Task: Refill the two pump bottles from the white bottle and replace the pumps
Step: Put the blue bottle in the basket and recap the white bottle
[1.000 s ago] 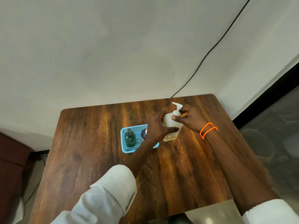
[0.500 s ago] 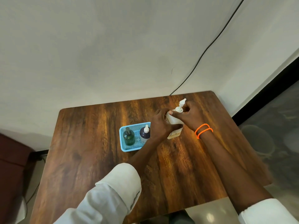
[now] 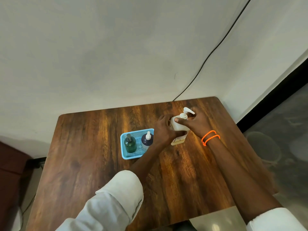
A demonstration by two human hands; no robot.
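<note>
The white bottle [image 3: 178, 126] stands upright on the wooden table [image 3: 93, 157], right of a blue mesh basket [image 3: 124, 148]. My left hand [image 3: 165, 129] grips its body from the left, thumb across the front. My right hand [image 3: 195, 124] wraps the bottle's shoulder just below its white pump head [image 3: 186, 112], whose spout points right. In the basket stand a dark green pump bottle [image 3: 130, 144] and a dark blue pump bottle [image 3: 147, 141] with a white pump, both upright with pumps on.
The table meets a white wall at the back, where a black cable [image 3: 210, 55] runs down behind the far edge. Grey floor [image 3: 283, 130] lies to the right of the table. A dark red object [image 3: 11, 177] sits at the left.
The pump spout, which pointed up and away half a second ago, now points right. Both hands stay on the white bottle at the same spot on the table.
</note>
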